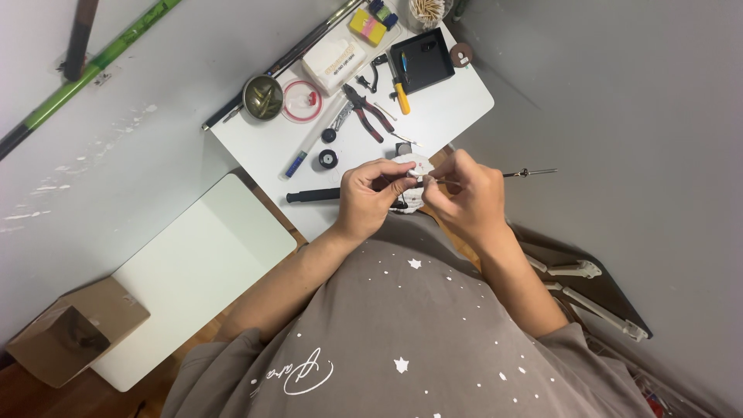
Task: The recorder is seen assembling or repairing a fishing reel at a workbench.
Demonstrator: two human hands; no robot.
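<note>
Containers first: small round metal bowl (263,97) at upper centre of frame on the white desk (457,104), holding several brass-coloured slim pieces. Just right of it a clear round lid/dish w/ red rim (302,101), something small and red inside. Black open tray (422,60) near top centre-right holds a small dark item; contents otherwise hard to tell. Cup of wooden sticks (426,9) at top edge. White box (333,63) and yellow-pink block (366,26) sit between bowl and tray. Red-handled pliers (368,112), yellow-handled tool (401,97), blue-tipped pen (309,147), small black spool (328,159) and black cylinder handle (313,196) lie loose on desk.

Hands: both raised over near edge of desk, centre frame, forearms coming up from lower frame, wrists bent inward, meeting knuckle to knuckle. Left hand (370,197): fingers curled, thumb and forefinger pressed together on a small white piece (419,164) held between the two hands. Right hand (464,197): fingers bunched, pinching a thin rod (526,173) that sticks out toward frame right, metal tip at far end. Exact contact point betw. rod and white piece hidden by the fingers.

Cardboard box (73,329) at lower left, open side dark, contents can't tell. Pale board (197,271) beside it.
</note>
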